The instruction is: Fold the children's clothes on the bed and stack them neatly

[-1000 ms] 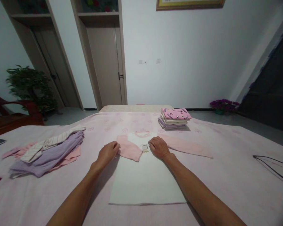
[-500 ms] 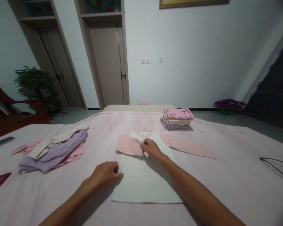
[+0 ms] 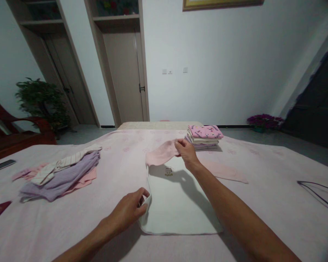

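Observation:
A long-sleeved shirt (image 3: 180, 207) with a white body and pink sleeves lies on the bed before me. My right hand (image 3: 187, 154) pinches the end of its left-side sleeve (image 3: 161, 153) and holds it raised above the collar area. Fingers of my left hand (image 3: 138, 205) are closed on the shirt's left side edge, which curls up off the bed. A small print shows on the white cloth below the raised sleeve. The other sleeve (image 3: 229, 171) lies flat to the right, partly behind my right forearm.
Folded clothes (image 3: 205, 136) stand in a stack at the far right of the bed. To the left lies a loose pile of clothes (image 3: 68, 174), with a phone (image 3: 1, 166) beyond it. A black cord (image 3: 317, 189) rests at the right edge.
My right hand has lifted the sleeve up and away from the shirt's body. My left hand has moved slightly right and taken hold of the side edge, which has risen and shifted inward.

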A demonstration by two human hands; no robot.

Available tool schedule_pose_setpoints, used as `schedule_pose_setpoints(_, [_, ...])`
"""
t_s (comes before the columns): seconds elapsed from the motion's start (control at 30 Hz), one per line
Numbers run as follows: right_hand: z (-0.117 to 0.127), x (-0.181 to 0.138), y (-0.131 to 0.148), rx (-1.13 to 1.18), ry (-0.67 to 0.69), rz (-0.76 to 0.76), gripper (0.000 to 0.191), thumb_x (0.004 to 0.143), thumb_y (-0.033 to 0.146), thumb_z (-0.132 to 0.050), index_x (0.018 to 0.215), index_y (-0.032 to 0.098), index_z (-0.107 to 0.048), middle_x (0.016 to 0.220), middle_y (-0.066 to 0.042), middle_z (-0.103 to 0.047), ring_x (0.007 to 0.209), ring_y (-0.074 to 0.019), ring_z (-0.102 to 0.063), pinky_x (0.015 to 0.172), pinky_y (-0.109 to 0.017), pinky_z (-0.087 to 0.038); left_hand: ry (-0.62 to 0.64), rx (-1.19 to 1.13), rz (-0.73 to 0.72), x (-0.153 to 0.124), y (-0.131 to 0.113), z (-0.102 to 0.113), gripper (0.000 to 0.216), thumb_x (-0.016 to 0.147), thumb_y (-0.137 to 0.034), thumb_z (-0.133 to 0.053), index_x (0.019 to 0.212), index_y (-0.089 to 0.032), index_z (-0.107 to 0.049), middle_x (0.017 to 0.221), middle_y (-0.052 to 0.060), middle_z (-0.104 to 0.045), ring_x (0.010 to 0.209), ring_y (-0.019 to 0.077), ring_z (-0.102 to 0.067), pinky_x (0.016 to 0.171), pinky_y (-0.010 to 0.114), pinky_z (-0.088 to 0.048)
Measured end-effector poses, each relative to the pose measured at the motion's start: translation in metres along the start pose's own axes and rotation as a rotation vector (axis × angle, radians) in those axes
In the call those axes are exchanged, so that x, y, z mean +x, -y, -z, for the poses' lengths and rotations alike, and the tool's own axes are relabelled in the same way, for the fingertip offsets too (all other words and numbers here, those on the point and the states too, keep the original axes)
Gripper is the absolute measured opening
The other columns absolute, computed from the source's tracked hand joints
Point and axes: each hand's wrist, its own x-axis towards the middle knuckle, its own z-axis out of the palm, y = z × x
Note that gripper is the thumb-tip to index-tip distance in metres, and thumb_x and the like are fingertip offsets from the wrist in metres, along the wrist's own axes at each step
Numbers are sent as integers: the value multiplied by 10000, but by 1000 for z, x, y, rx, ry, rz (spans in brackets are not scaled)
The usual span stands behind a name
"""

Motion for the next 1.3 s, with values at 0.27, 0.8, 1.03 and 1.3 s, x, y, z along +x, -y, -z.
schedule_pose_setpoints(0.27, [23,10,16,34,-61,77,403,662,508,-705,859,161,-648,655,25,-606,558,-107,-486,504,-228,-392,116,-240,-55,29,-8,-28,331,896,-397,-513,1047,-169,-700,882,41,-728,712,179,-676,648,259,-476])
schedule_pose_setpoints(0.8, [28,-43,8,-486,237,488,173,968,299,-494,996,196,-631,911,-38,-700,827,-172,-633,758,-278,-452,-159,260,-274,92,38,-51,561,958,-437,-482,1452,-174,-514,1588,124,-393,1498,299,-304,1230,507,-217])
schedule_pose_setpoints(1.03, [28,-109,-40,-886,614,835,149,981,159,-494,994,199,-637,864,-40,-719,788,-175,-648,754,-294,-444,-470,-295,-71,133,64,-20,381,887,-265,-442,1143,-167,-706,1132,92,-749,1053,226,-687,972,355,-510])
schedule_pose_setpoints(1.3, [23,-127,-73,-906,712,854,81,967,170,-545,975,198,-621,854,-23,-717,768,-158,-644,739,-284,-443,-442,-349,20,196,59,-11,488,876,-321,-570,1336,-161,-607,1023,98,-766,918,209,-715,858,317,-537])
